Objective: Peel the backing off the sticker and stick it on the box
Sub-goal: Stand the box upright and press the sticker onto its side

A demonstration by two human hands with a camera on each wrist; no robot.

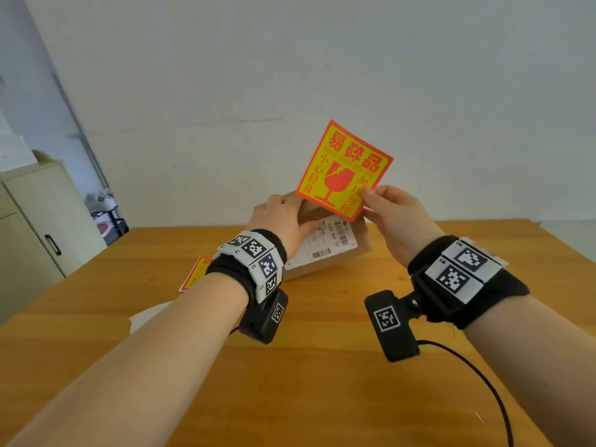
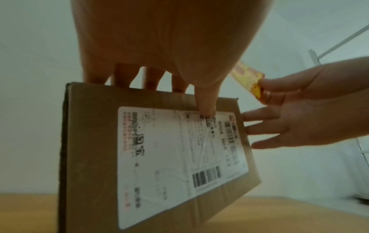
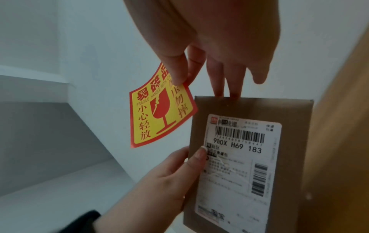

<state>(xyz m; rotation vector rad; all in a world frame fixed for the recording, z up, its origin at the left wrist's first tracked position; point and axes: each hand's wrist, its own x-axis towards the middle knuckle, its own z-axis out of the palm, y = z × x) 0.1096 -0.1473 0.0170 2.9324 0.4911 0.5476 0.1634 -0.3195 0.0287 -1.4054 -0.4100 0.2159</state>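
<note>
A yellow and red fragile sticker (image 1: 343, 171) (image 3: 159, 113) is held up in the air above the box, pinched at one corner by my right hand (image 1: 392, 217) (image 3: 179, 75) between thumb and forefinger. In the left wrist view only a sliver of the sticker (image 2: 248, 78) shows. The brown cardboard box (image 1: 361, 237) (image 2: 89, 141) (image 3: 295, 113) is tilted up on the table, its white shipping label (image 2: 169, 157) (image 3: 239, 165) facing me. My left hand (image 1: 283, 217) (image 2: 159, 47) grips its top edge, thumb on the label, fingers behind.
The wooden table (image 1: 306, 382) carries another fragile sticker (image 1: 196, 272) and a white sheet (image 1: 148, 317) to the left, partly hidden by my left arm. A cream cabinet (image 1: 35, 221) stands at the far left. A black cable (image 1: 477, 375) runs from my right wrist.
</note>
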